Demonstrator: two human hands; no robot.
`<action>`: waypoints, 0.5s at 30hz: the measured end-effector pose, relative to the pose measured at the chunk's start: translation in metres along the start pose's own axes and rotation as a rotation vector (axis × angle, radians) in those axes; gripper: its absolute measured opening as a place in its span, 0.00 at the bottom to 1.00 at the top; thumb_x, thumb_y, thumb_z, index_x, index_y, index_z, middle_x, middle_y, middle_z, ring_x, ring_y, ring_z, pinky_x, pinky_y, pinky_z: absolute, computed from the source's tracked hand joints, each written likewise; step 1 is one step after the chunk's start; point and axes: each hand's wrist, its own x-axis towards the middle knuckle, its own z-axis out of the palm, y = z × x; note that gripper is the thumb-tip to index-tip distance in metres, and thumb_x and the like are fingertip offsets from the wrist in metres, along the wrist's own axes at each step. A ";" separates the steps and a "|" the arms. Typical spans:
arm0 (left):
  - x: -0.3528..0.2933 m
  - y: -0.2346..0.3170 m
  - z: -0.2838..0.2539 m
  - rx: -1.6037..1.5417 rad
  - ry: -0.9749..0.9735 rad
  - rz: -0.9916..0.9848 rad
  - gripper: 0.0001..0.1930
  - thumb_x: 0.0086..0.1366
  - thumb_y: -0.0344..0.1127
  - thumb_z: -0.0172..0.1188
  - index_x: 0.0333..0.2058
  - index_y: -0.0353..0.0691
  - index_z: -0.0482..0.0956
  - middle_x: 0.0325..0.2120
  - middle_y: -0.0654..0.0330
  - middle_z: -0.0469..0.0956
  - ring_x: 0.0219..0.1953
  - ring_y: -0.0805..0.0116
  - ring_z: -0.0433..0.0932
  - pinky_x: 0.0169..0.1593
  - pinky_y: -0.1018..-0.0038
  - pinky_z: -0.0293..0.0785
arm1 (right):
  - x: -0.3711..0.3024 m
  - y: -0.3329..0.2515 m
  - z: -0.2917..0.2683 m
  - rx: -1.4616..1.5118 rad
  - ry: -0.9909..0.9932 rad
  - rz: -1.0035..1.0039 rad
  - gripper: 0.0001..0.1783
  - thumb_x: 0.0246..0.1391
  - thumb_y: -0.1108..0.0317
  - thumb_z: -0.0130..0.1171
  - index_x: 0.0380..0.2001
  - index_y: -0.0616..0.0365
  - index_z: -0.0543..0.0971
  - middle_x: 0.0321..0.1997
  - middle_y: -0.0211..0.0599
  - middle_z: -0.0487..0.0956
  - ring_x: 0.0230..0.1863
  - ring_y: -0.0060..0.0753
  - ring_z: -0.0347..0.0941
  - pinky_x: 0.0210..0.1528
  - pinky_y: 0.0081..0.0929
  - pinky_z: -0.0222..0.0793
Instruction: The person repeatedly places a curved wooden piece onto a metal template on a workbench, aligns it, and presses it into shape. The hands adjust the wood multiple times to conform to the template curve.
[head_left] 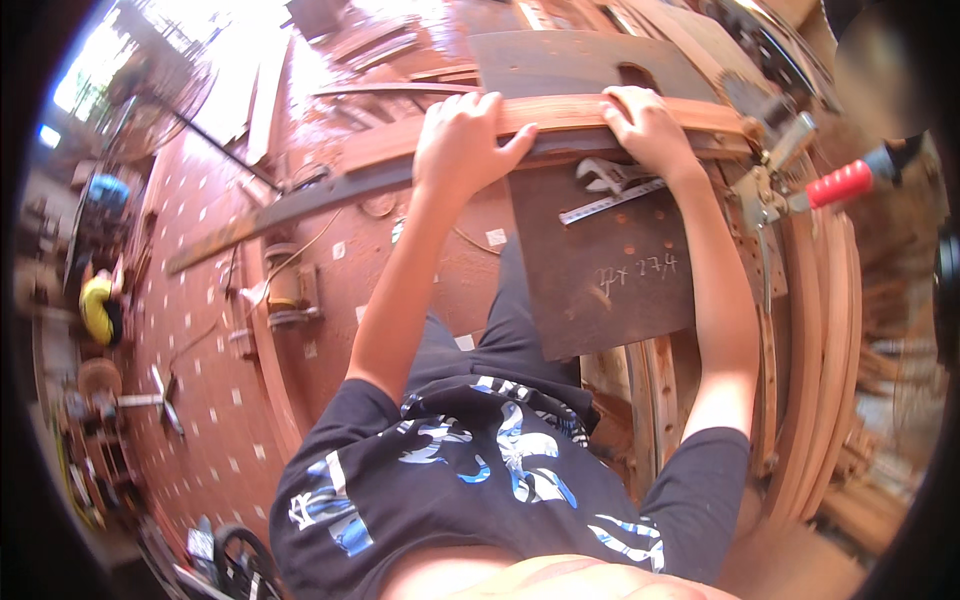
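A long reddish wooden board [560,112] lies crosswise in front of me, along a dark straight bar [350,188]. My left hand [462,145] is closed over the board, its fingers across the top and its thumb stretched to the right along the near side. Farther right, my right hand [648,128] grips the same board with bent fingers over its upper edge. Just below the board, on a dark metal plate [620,270] with chalk marks, rest an adjustable wrench [605,177] and a pale measuring strip [600,206].
A toggle clamp with a red handle [840,185] stands by the board's right end. Beyond it shows a toothed saw blade [745,95]. Long timber strips [825,360] lie at the right. A motor-like machine [288,285] stands on the floor; a person in yellow [98,308] is far left.
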 end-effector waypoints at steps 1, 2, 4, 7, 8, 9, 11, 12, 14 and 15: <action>0.000 -0.001 0.004 -0.016 0.005 0.008 0.29 0.64 0.61 0.61 0.40 0.34 0.82 0.38 0.47 0.83 0.45 0.50 0.81 0.53 0.58 0.73 | 0.003 -0.002 -0.003 -0.009 -0.035 0.012 0.23 0.68 0.55 0.56 0.54 0.63 0.80 0.60 0.51 0.80 0.66 0.51 0.71 0.70 0.42 0.63; -0.003 -0.002 0.005 -0.029 0.011 0.008 0.29 0.64 0.60 0.61 0.41 0.34 0.82 0.39 0.47 0.83 0.46 0.50 0.80 0.54 0.58 0.72 | 0.002 -0.004 -0.006 -0.022 -0.083 0.012 0.24 0.68 0.54 0.56 0.55 0.63 0.80 0.61 0.52 0.79 0.66 0.52 0.70 0.70 0.43 0.63; -0.001 0.002 0.007 -0.042 0.031 0.018 0.29 0.64 0.58 0.62 0.43 0.32 0.82 0.40 0.46 0.83 0.46 0.51 0.80 0.55 0.58 0.72 | -0.004 0.002 -0.005 -0.035 -0.054 -0.013 0.27 0.69 0.50 0.52 0.56 0.63 0.79 0.60 0.53 0.79 0.66 0.53 0.70 0.72 0.43 0.60; 0.002 0.003 0.006 -0.044 0.024 0.022 0.29 0.65 0.56 0.63 0.47 0.30 0.81 0.42 0.47 0.82 0.48 0.50 0.80 0.57 0.57 0.71 | -0.003 0.004 -0.009 -0.043 -0.098 0.026 0.28 0.70 0.49 0.51 0.58 0.63 0.77 0.64 0.52 0.76 0.70 0.52 0.66 0.76 0.44 0.55; 0.003 0.005 0.003 -0.047 0.003 0.011 0.29 0.65 0.55 0.63 0.49 0.30 0.81 0.44 0.47 0.82 0.49 0.49 0.80 0.59 0.57 0.71 | -0.002 0.004 -0.010 -0.040 -0.106 0.031 0.28 0.70 0.49 0.51 0.58 0.63 0.77 0.64 0.51 0.76 0.70 0.52 0.66 0.76 0.44 0.54; 0.003 0.006 0.003 -0.053 -0.023 -0.007 0.30 0.65 0.54 0.64 0.51 0.30 0.81 0.46 0.47 0.82 0.51 0.48 0.80 0.60 0.56 0.71 | -0.001 0.005 -0.010 -0.035 -0.122 0.036 0.28 0.70 0.49 0.51 0.59 0.63 0.77 0.65 0.51 0.76 0.70 0.52 0.66 0.77 0.44 0.53; 0.004 0.004 0.002 -0.063 -0.044 -0.005 0.30 0.64 0.53 0.64 0.52 0.29 0.80 0.46 0.47 0.82 0.52 0.49 0.80 0.60 0.55 0.70 | -0.001 0.004 -0.008 -0.063 -0.143 0.047 0.28 0.71 0.49 0.50 0.60 0.61 0.76 0.65 0.49 0.75 0.71 0.54 0.64 0.78 0.45 0.51; 0.003 0.004 0.002 -0.068 -0.043 -0.001 0.31 0.64 0.53 0.64 0.52 0.28 0.80 0.46 0.48 0.82 0.52 0.49 0.79 0.61 0.55 0.70 | -0.001 0.003 -0.008 -0.072 -0.147 0.053 0.27 0.71 0.49 0.50 0.60 0.61 0.76 0.66 0.49 0.75 0.71 0.54 0.64 0.78 0.46 0.51; 0.001 0.003 0.002 -0.074 -0.044 0.015 0.32 0.63 0.53 0.65 0.52 0.27 0.79 0.46 0.47 0.81 0.52 0.48 0.79 0.61 0.54 0.70 | 0.000 0.003 -0.008 -0.063 -0.162 0.054 0.27 0.72 0.50 0.51 0.60 0.61 0.75 0.65 0.49 0.75 0.71 0.56 0.64 0.79 0.47 0.50; 0.000 0.002 0.001 -0.071 -0.051 0.017 0.32 0.63 0.53 0.65 0.52 0.27 0.79 0.46 0.47 0.81 0.52 0.47 0.79 0.60 0.54 0.70 | 0.000 0.001 -0.010 -0.048 -0.169 0.053 0.26 0.71 0.51 0.51 0.60 0.61 0.75 0.65 0.49 0.75 0.71 0.56 0.64 0.79 0.47 0.50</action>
